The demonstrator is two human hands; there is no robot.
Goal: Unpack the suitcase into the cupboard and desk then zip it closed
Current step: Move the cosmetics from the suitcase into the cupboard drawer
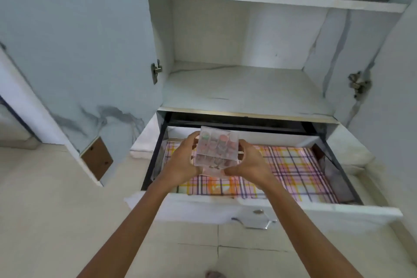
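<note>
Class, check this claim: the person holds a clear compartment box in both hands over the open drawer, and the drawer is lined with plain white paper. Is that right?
Not quite. The head view shows the drawer lined with colourful plaid paper, not plain white. The rest holds: the left hand and the right hand hold the clear compartment box over the open drawer.
</note>
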